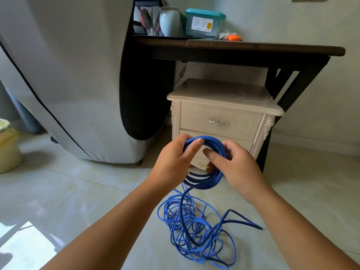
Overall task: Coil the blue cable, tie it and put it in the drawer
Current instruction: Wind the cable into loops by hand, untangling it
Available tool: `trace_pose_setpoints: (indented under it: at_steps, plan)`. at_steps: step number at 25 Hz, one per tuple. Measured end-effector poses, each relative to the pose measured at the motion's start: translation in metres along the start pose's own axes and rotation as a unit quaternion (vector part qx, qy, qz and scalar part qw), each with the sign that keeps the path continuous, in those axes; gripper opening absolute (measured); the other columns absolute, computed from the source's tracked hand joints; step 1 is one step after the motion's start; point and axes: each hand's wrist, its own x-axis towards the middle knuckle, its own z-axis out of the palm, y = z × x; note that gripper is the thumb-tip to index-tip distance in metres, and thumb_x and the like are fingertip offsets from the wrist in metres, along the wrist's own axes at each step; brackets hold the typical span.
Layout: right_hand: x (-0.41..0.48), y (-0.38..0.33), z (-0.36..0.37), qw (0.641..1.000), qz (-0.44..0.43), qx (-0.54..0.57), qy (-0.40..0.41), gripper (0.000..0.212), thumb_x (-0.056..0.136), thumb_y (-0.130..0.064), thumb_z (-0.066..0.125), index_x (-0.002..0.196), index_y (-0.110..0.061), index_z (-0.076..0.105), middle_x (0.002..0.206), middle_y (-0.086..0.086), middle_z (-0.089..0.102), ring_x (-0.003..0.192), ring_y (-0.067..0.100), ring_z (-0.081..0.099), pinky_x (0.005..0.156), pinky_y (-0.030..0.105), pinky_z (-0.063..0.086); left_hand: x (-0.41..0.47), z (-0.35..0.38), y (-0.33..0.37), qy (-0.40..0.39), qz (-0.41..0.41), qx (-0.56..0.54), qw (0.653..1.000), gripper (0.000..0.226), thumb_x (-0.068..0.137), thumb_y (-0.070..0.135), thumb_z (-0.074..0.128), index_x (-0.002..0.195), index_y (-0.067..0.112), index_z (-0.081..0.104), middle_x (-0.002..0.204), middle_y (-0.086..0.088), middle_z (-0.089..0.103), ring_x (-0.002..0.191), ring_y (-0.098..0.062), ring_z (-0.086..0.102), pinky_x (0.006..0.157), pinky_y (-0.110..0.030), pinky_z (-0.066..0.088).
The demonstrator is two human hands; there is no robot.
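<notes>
Now left hand (pixel 171 161) and right hand (pixel 238 169) grip the blue cable (pixel 204 183) coil upright.

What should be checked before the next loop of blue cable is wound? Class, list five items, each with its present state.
1. Left hand grips the coil: ok.
2. Right hand holds the coil's other side: ok.
3. Loose blue cable on the floor lies untangled: not ok, a jumbled heap.
4. Top drawer open: not ok, shut.
5. A tie ready nearby: cannot tell.
</notes>
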Motion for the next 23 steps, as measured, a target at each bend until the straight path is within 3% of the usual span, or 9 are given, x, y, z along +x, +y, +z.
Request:
trace_pose_setpoints:
  at_steps: [3, 6, 8, 10, 14, 17, 19, 21, 23]
  plan:
    - [-0.005, 0.005, 0.006, 0.991, 0.059, 0.109, -0.055, 0.019, 0.086, -0.028, 0.073, 0.097, -0.018, 0.062, 0.081, 0.005, 0.076, 0.078, 0.017, 0.074, 0.076, 0.036, 0.057, 0.002, 0.0, -0.002, 0.052, -0.055, -0.102, 0.992, 0.031, 0.1, 0.04, 0.049, 0.082, 0.016, 0.055, 0.059, 0.004, 0.047, 0.05, -0.006, 0.047, 0.057, -0.029, 0.043]
    - [-0.005, 0.009, 0.013, 0.962, 0.083, 0.253, -0.068, 0.033, 0.074, -0.026, 0.077, 0.101, -0.014, 0.063, 0.089, 0.01, 0.076, 0.087, 0.024, 0.073, 0.08, 0.034, 0.055, 0.005, 0.003, -0.005, 0.096, -0.126, -0.249, 0.956, 0.038, 0.101, 0.044, 0.047, 0.08, 0.012, 0.047, 0.053, 0.01, 0.036, 0.048, -0.008, 0.035, 0.058, -0.032, 0.035]
    - [-0.003, 0.009, 0.017, 0.932, 0.084, 0.349, -0.05, 0.025, 0.074, -0.025, 0.073, 0.091, -0.011, 0.063, 0.079, 0.011, 0.071, 0.079, 0.025, 0.069, 0.078, 0.035, 0.054, 0.001, 0.01, -0.004, 0.087, -0.156, -0.301, 0.937, 0.04, 0.1, 0.048, 0.046, 0.08, 0.014, 0.047, 0.053, 0.009, 0.037, 0.052, -0.012, 0.034, 0.061, -0.033, 0.03]
    - [0.0, 0.006, 0.017, 0.913, 0.081, 0.398, -0.018, 0.019, 0.077, -0.028, 0.069, 0.081, -0.012, 0.059, 0.061, 0.006, 0.06, 0.063, 0.021, 0.062, 0.071, 0.033, 0.054, -0.003, 0.017, -0.002, 0.085, -0.157, -0.274, 0.945, 0.045, 0.1, 0.051, 0.044, 0.076, 0.014, 0.05, 0.058, 0.006, 0.048, 0.062, -0.016, 0.042, 0.067, -0.033, 0.035]
    - [0.006, 0.003, 0.012, 0.952, 0.046, 0.301, 0.011, 0.027, 0.085, -0.035, 0.065, 0.078, -0.015, 0.049, 0.048, -0.005, 0.031, 0.044, 0.012, 0.03, 0.055, 0.031, 0.045, -0.007, 0.015, -0.001, 0.07, -0.13, -0.153, 0.977, 0.041, 0.101, 0.047, 0.039, 0.086, 0.019, 0.064, 0.083, 0.008, 0.066, 0.073, 0.001, 0.057, 0.067, -0.01, 0.042]
    - [0.008, -0.001, 0.006, 0.981, 0.034, 0.191, 0.008, 0.025, 0.094, -0.025, 0.062, 0.086, -0.003, 0.053, 0.047, -0.005, 0.03, 0.042, 0.012, 0.027, 0.06, 0.038, 0.052, -0.007, 0.01, -0.005, 0.059, -0.039, -0.103, 0.992, 0.027, 0.104, 0.036, 0.042, 0.124, 0.026, 0.056, 0.114, 0.008, 0.061, 0.105, -0.001, 0.057, 0.086, -0.009, 0.042]
    - [0.007, -0.007, 0.003, 0.99, 0.026, 0.139, -0.024, 0.024, 0.093, -0.023, 0.064, 0.087, -0.001, 0.055, 0.045, -0.008, 0.036, 0.039, 0.008, 0.032, 0.057, 0.037, 0.052, -0.004, 0.005, -0.005, 0.036, 0.049, -0.029, 0.998, 0.039, 0.102, 0.038, 0.045, 0.14, 0.03, 0.046, 0.13, 0.013, 0.053, 0.119, 0.003, 0.051, 0.098, -0.013, 0.04]
    - [0.005, -0.011, 0.001, 0.993, 0.005, 0.094, -0.068, 0.017, 0.094, -0.018, 0.062, 0.081, -0.01, 0.055, 0.042, -0.014, 0.042, 0.037, 0.003, 0.04, 0.054, 0.03, 0.051, -0.002, -0.002, -0.002, -0.008, 0.084, 0.02, 0.996, 0.04, 0.1, 0.041, 0.049, 0.138, 0.03, 0.049, 0.122, 0.016, 0.056, 0.113, 0.006, 0.053, 0.095, -0.01, 0.041]
    - [0.005, -0.013, 0.0, 0.996, -0.01, 0.036, -0.08, 0.016, 0.094, -0.016, 0.063, 0.08, -0.015, 0.056, 0.044, -0.016, 0.049, 0.04, -0.001, 0.046, 0.052, 0.025, 0.05, 0.0, -0.005, -0.002, -0.043, 0.065, 0.034, 0.996, 0.035, 0.095, 0.047, 0.051, 0.124, 0.026, 0.057, 0.099, 0.015, 0.064, 0.091, 0.003, 0.063, 0.08, -0.015, 0.05]
